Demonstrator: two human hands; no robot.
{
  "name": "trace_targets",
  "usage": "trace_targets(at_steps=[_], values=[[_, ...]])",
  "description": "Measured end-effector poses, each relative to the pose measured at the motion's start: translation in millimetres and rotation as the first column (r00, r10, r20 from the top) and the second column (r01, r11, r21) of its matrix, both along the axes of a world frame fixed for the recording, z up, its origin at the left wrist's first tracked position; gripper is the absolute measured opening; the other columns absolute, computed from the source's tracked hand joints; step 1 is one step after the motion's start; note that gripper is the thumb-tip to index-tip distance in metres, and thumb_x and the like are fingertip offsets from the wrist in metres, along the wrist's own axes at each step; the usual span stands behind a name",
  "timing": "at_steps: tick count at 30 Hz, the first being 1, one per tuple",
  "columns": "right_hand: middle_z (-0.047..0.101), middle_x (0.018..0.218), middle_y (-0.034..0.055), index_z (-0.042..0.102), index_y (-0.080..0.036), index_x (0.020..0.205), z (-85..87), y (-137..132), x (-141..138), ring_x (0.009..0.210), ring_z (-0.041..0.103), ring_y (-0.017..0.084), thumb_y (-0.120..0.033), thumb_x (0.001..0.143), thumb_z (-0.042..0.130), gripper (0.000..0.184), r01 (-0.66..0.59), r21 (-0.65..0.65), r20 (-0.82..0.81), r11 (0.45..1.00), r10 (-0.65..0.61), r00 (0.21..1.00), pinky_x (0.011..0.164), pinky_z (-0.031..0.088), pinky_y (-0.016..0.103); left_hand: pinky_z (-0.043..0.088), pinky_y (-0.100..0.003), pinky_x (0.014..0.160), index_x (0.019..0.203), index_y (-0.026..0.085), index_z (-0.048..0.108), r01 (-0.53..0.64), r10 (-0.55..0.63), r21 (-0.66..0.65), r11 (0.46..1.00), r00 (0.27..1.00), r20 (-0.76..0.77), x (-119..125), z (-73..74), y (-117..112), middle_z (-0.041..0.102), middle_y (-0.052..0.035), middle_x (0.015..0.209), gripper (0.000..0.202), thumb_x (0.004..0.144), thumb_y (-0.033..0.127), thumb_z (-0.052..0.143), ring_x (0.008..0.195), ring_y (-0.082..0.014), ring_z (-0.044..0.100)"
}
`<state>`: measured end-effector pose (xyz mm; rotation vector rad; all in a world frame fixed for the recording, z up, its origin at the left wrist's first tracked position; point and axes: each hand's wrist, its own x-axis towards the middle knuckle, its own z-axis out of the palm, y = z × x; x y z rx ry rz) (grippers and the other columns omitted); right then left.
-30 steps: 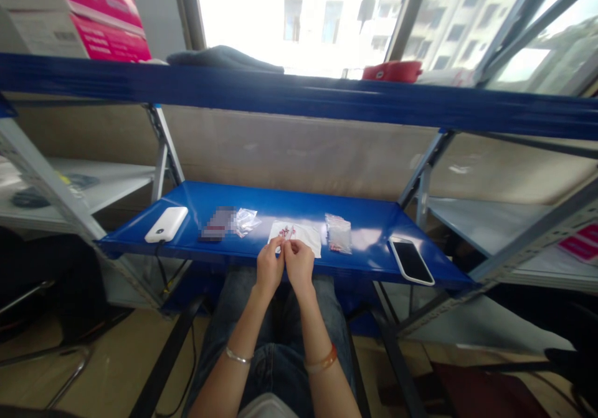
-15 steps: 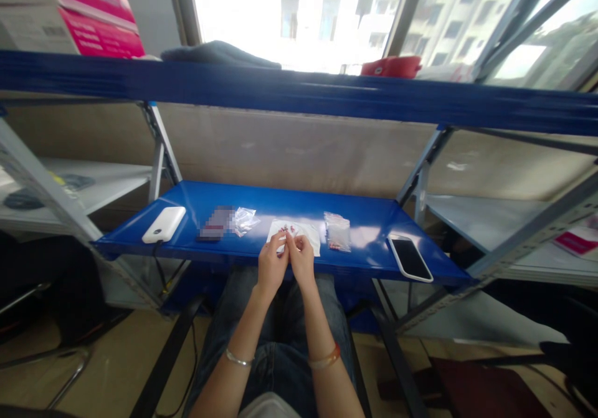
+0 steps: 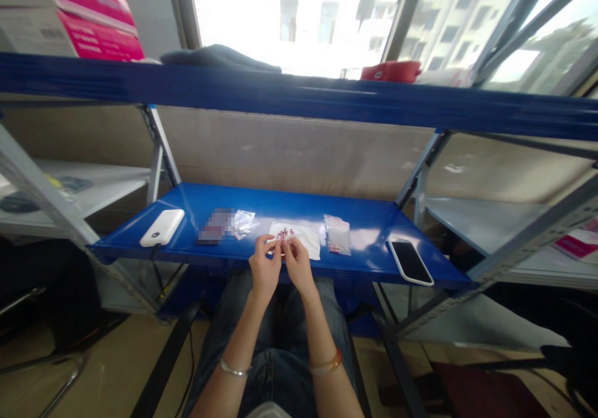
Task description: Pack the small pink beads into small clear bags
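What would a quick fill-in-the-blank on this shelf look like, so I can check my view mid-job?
1. The left hand and right hand are held together over a white paper sheet on a shelf painted ____.
2. A clear plastic bag lies just to the ____ of the sheet.
3. The white power bank lies at the ____ end of the shelf.
4. The bangle on the left wrist is ____.

Missing words: blue; right; left; silver.
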<state>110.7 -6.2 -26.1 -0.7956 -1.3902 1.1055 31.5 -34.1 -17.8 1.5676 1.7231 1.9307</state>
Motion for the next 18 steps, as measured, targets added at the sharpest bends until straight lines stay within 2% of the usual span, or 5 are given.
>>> trace_targets(at_steps=[7,10,14,16,18], values=[[0.046,0.057,-0.0042,0.04,-0.022,0.066,-3.2,-2.9,-2.9,0.054,0.046,0.012,-0.036,0.084,0.047,0.024,0.089,0.067,0.172,0.994,-0.1,0.98,0.053,0.042,0.023,0.052,-0.024,0.065,0.094,0.02,0.05,-0.138,0.136,0.023,0.99,0.989,0.061,-9.7,-4.1,5.1,0.073,-0.0053,0.08,0.018,0.081,0.03,0.057,0.073,-0.0167,0.069],[0.046,0.058,-0.0032,0.042,-0.021,0.062,1.6,-7.3,-6.2,0.056,0.048,0.012,-0.029,0.079,0.052,0.021,0.241,0.105,0.227,0.965,-0.259,0.939,0.052,0.041,0.023,0.052,-0.023,0.065,0.087,0.02,0.053,-0.153,0.152,0.084,0.985,0.988,0.019,-15.0,-3.3,5.9,0.072,-0.0045,0.077,0.014,0.081,0.031,0.057,0.07,-0.0155,0.069],[0.055,0.096,0.0083,0.053,-0.018,0.068,5.3,-9.8,-7.3,0.079,0.056,0.017,-0.024,0.073,0.057,0.008,0.456,0.241,0.177,0.857,-0.501,0.847,0.058,0.047,0.026,0.052,-0.022,0.065,0.085,0.019,0.056,-0.126,0.141,0.147,0.981,0.985,-0.101,-10.6,-2.2,3.4,0.071,-0.0042,0.077,0.011,0.081,0.029,0.057,0.069,-0.0146,0.068],[0.053,0.111,0.0108,0.059,-0.018,0.07,3.8,-8.3,-5.7,0.086,0.057,0.018,-0.023,0.073,0.058,0.006,0.456,0.28,0.193,0.845,-0.515,0.836,0.065,0.049,0.029,0.052,-0.022,0.067,0.086,0.019,0.058,-0.105,0.13,0.166,0.98,0.981,-0.144,-6.1,-2.9,2.0,0.071,-0.0042,0.078,0.009,0.082,0.027,0.057,0.071,-0.0145,0.068],[0.051,0.12,0.0107,0.065,-0.019,0.074,0.6,-5.4,-3.1,0.09,0.058,0.02,-0.023,0.075,0.057,0.008,0.427,0.276,0.245,0.861,-0.492,0.835,0.07,0.05,0.032,0.052,-0.022,0.069,0.089,0.019,0.059,-0.074,0.106,0.184,0.98,0.979,-0.174,-2.1,-4.3,1.2,0.071,-0.0043,0.082,0.009,0.082,0.025,0.056,0.074,-0.0145,0.068]])
